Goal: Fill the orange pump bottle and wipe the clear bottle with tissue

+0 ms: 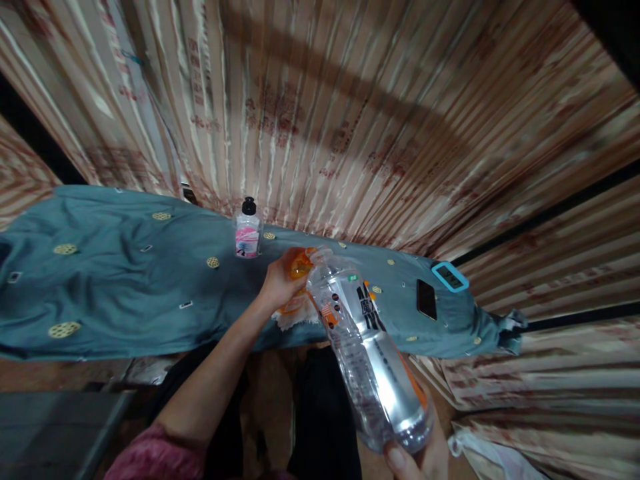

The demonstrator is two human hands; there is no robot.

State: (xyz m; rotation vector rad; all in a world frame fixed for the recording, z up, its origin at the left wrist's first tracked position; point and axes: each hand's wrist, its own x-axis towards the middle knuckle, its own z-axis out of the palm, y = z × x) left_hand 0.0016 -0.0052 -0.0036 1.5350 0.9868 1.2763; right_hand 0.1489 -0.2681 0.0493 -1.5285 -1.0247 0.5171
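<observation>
A large clear plastic bottle point(367, 347) with a silver and orange label lies tilted across my view. My right hand point(417, 457) is closed around its base at the lower right. The bottle's mouth points up and left, close to my left hand point(285, 280). That hand is closed on an orange see-through item point(301, 265), perhaps a small container; its kind is unclear. Whether it touches the bottle's mouth I cannot tell. Below the left hand, a pale, ragged-edged piece with orange on it point(295, 317) is partly hidden.
A teal patterned cloth point(120, 280) covers the long narrow surface. On it stand a black-capped bottle with a pink label point(247, 233), a dark phone point(427, 299) and a blue-framed digital display point(450, 277). Striped printed curtains point(320, 120) hang close behind.
</observation>
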